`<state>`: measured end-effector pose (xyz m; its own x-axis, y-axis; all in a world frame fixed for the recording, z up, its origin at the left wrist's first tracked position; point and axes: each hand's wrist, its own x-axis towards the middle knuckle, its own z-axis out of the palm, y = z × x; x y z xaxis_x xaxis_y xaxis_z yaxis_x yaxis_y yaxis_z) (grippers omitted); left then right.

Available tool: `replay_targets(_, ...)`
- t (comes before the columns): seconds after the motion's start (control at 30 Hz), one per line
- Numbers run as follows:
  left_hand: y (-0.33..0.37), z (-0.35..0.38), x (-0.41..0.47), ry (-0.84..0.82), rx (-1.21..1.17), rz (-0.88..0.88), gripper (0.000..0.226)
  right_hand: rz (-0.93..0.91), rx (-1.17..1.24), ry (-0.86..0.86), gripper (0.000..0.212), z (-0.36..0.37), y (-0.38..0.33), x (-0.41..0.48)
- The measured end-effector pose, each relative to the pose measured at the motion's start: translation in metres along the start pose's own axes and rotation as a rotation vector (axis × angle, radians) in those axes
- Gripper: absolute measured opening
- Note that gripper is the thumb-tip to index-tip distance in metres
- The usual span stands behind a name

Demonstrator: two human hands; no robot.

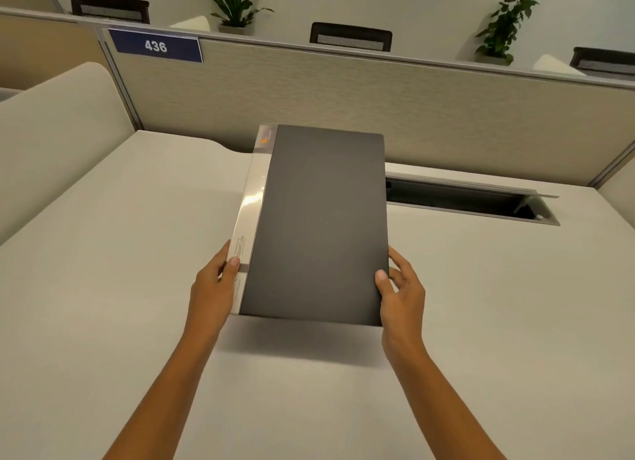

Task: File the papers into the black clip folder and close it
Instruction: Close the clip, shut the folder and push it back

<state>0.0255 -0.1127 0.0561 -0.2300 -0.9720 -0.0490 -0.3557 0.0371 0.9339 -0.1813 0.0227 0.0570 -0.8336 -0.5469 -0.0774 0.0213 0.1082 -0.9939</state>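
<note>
The black clip folder (319, 225) is shut and held between both hands above the worktop (103, 270), its near edge lifted clear, to judge by the shadow lying on the surface just below it. The left hand (214, 287) pinches the folder's spine side, thumb on top of the pale glossy label strip (249, 205) that runs along that edge, the other fingers hidden underneath. The right hand (400, 291) pinches the opposite, opening edge near its lower corner, thumb laid on the cover and fingers curled behind it. The folder stretches away from both hands toward the partition (309, 91), tilted a little, its far end past the open cable tray (481, 201), which lies beyond the right hand.

As for progress, no loose papers show anywhere: none beside either hand, none on the worktop, none poking out of the folder's edges. Whether sheets are already clipped inside cannot be told, since the cover hides everything. Two readings fit: either the filing is done and the folder is closed, with only setting it down left, or nothing has started and the folder has yet to be opened. The closed cover and clear surface lean slightly toward the first, but that is a judgement only
</note>
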Motion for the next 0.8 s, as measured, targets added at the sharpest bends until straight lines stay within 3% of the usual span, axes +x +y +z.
replay_targets(0.17,0.007,0.024,0.067,0.081,0.058,0.066,0.040,-0.013,-0.007,0.004,0.038,0.039,-0.003,0.063)
replay_targets(0.37,0.001,0.059,0.134,0.100,0.177,0.016,0.039,0.030,-0.104,-0.007,0.040,0.072,0.005,0.132)
replay_targets(0.67,-0.009,0.079,0.175,0.040,0.401,0.025,0.039,0.081,-0.354,0.059,0.036,0.095,0.025,0.174)
replay_targets(0.8,-0.019,0.086,0.182,0.121,0.387,0.019,0.026,0.060,-0.447,0.088,0.033,0.099,0.030,0.180)
